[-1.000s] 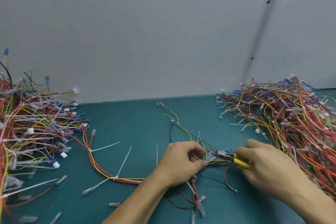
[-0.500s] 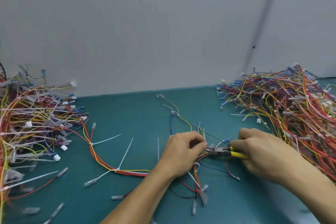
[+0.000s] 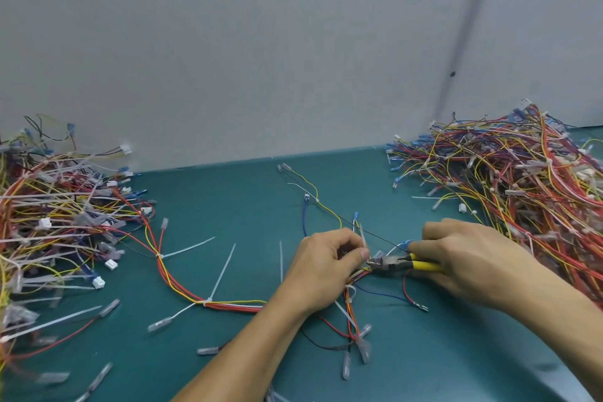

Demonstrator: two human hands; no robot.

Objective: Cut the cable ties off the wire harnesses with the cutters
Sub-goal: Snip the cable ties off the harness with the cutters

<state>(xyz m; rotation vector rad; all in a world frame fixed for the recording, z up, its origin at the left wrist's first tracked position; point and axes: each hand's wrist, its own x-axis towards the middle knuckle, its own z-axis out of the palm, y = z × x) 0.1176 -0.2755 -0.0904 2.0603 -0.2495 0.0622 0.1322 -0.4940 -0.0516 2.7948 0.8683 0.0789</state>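
the left hand pinches the wire harness in curled fingers, low over the green desk. the right hand is wrapped round the yellow handles of the cutters. their tip sits at the bundle, right beside the left thumb. a white cable tie sticks up there. i think the tip should bite only the white tie, not the wires or the thumb. hold the bundle firm and squeeze slowly. other ties wait further left.
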